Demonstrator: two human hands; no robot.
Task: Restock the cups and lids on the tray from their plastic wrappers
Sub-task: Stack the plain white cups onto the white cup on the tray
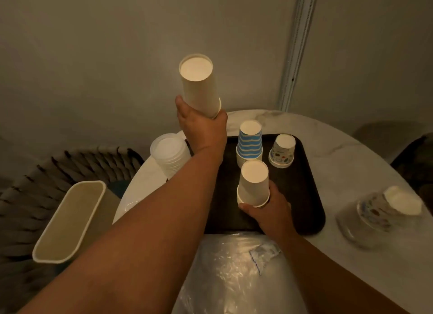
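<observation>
My left hand [201, 128] grips the lower end of a tall stack of plain white cups [199, 84], raised upside down above the far left of the dark tray [302, 196]. At the tray's front, my right hand [269, 210] holds the rim of a short upturned stack of white cups [253, 185]. A blue-striped cup stack [249, 142] and a patterned cup stack [282, 152] stand upside down on the tray behind it. A stack of clear lids [169, 154] stands left of the tray, partly behind my left forearm.
A wrapped stack of patterned cups [384, 210] lies on the marble table [339, 149] at the right. Crumpled clear plastic wrap [234, 274] lies at the table's near edge. A beige bin [70, 220] stands on the floor at the left, by a woven chair [23, 196].
</observation>
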